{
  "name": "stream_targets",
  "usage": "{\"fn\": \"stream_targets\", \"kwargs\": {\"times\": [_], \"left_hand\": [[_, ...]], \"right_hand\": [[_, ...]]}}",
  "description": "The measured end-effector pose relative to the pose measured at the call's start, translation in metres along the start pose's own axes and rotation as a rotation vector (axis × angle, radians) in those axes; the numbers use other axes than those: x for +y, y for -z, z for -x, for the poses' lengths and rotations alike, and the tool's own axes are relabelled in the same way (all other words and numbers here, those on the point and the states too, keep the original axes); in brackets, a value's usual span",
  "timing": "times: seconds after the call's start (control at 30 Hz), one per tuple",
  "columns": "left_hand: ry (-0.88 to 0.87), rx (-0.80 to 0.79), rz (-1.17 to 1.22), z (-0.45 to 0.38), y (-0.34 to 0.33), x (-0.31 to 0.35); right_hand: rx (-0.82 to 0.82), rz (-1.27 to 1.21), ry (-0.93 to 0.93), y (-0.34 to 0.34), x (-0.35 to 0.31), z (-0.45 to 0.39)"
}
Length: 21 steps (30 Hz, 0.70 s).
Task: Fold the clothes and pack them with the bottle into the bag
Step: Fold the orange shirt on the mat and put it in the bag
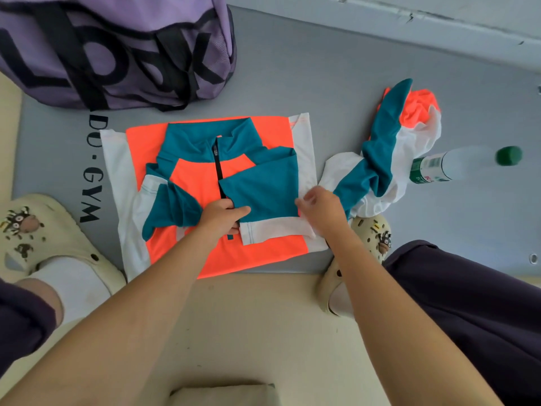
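Both hands' grip on jacket sleeve (263, 186)

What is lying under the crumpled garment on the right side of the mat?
The crumpled garment lies on the grey mat and covers the base of the water bottle. Whether anything else is under it cannot be seen.

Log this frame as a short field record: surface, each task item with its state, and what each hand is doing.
surface: grey mat on a pale floor
jacket: orange, teal and white jacket laid flat on the mat, both sleeves folded across its front
second garment: crumpled garment in the same colours, right of the jacket, unfolded
bottle: clear bottle with green cap, lying on its side
bag: purple bag above the jacket
left hand: left hand grips the teal sleeve edge
right hand: right hand pinches the jacket's white edge
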<state>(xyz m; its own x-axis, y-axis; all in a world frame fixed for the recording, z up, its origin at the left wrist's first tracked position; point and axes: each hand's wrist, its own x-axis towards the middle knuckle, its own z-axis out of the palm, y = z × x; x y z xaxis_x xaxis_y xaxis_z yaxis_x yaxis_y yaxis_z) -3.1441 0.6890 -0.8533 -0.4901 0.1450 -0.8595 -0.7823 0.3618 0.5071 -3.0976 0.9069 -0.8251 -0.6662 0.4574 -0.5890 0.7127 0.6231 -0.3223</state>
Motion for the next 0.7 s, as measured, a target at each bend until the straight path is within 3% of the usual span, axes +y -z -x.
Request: {"fn": "stream_targets", "kwargs": {"times": [0.1, 0.17, 0.3, 0.43, 0.5, 0.6, 0.7], "left_hand": [[-0.015, 0.110, 0.042, -0.004, 0.002, -0.001], [-0.014, 0.132, 0.051, -0.006, 0.005, -0.004], [-0.015, 0.099, 0.030, -0.011, 0.009, -0.008], [-0.024, 0.104, 0.023, -0.015, 0.010, -0.011], [-0.035, 0.107, 0.028, -0.015, 0.010, -0.014], [-0.044, 0.127, 0.063, -0.017, 0.008, -0.015], [-0.041, 0.155, 0.019, -0.016, 0.007, -0.012]], "right_hand": [[0.043, -0.265, 0.024, 0.005, -0.023, -0.026], [0.029, -0.291, 0.122, 0.008, -0.034, -0.045], [-0.131, -0.025, 0.323, 0.019, -0.047, -0.083], [-0.266, 0.316, 0.355, 0.031, -0.050, -0.107], [-0.267, 0.433, 0.355, 0.035, -0.052, -0.116], [-0.220, 0.421, 0.341, 0.038, -0.056, -0.121], [-0.080, 0.435, 0.310, 0.034, -0.061, -0.110]]}}
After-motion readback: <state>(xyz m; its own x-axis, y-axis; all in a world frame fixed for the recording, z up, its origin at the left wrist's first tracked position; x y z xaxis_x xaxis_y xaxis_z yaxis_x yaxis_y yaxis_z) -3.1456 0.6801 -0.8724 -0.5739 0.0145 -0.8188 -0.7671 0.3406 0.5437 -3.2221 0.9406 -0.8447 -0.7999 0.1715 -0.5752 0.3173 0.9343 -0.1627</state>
